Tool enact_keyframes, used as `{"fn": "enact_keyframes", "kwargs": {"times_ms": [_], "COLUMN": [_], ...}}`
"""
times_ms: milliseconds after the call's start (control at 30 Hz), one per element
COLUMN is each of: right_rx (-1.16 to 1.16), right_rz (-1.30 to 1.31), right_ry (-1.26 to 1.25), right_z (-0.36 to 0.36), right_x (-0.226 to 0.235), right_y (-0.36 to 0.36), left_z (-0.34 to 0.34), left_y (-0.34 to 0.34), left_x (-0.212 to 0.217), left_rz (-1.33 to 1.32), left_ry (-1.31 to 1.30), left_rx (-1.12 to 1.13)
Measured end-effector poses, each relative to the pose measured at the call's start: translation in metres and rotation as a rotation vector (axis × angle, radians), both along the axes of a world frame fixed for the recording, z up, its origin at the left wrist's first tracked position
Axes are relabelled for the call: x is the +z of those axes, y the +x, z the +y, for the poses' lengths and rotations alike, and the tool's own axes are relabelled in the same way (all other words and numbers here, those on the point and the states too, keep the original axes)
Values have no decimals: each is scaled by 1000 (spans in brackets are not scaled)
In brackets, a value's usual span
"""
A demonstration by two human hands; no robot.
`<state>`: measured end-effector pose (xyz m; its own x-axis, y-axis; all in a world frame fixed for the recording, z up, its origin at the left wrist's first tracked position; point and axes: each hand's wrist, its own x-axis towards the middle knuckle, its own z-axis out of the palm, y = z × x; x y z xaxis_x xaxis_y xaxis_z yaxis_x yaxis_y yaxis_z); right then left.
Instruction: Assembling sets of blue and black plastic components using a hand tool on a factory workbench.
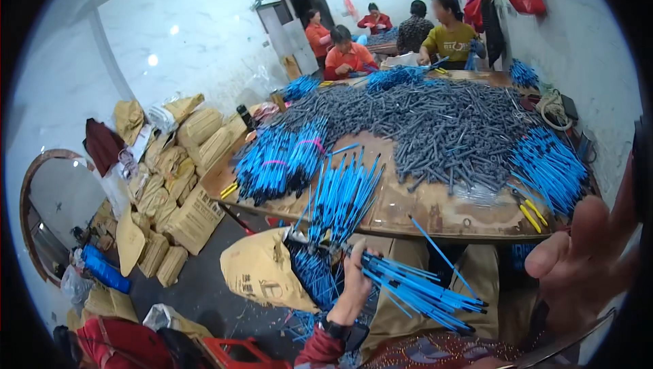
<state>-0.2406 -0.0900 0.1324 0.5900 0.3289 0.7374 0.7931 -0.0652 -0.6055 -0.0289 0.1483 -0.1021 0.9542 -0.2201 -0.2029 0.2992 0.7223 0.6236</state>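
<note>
My left hand [352,284] is closed round the end of a bundle of thin blue rods [422,291] with black tips. The bundle fans out to the right above my lap, and one rod sticks up apart from the others. Close to the camera at the right, my right hand [581,253] is raised with its fingers apart and holds nothing. Just beyond my left hand, a loose bunch of blue rods [343,192] hangs over the table's edge. Below it, an open tan paper sack [255,267] contains more blue rods.
A large heap of dark grey tubes [449,131] covers much of the wooden table [388,199]. Tied blue bundles [279,161] lie left of it, more rods [549,163] right. Yellow-handled pliers [529,212] lie near the right edge. Stuffed sacks [163,192] crowd the left; people work beyond.
</note>
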Motion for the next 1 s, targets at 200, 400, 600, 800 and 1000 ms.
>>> {"fn": "enact_keyframes", "kwargs": {"times_ms": [200,400,600,800,1000], "right_rx": [-1,65,-221,-218,-288], "right_rz": [44,-229,-6,1,47], "right_ry": [8,359,393,347,429], "right_z": [31,49,-35,-80,-84], "right_x": [-29,-20,-38,-56,-55], "right_y": [35,54,61,32,56], "left_z": [1,6,2,5,15], "left_y": [2,-4,9,4,-3], "left_x": [-17,-64,-44,-51,-25], "left_rz": [64,80,79,53,-28], "left_ry": [-136,-184,-134,-172,-39], "left_rx": [18,141,13,29,24]}}
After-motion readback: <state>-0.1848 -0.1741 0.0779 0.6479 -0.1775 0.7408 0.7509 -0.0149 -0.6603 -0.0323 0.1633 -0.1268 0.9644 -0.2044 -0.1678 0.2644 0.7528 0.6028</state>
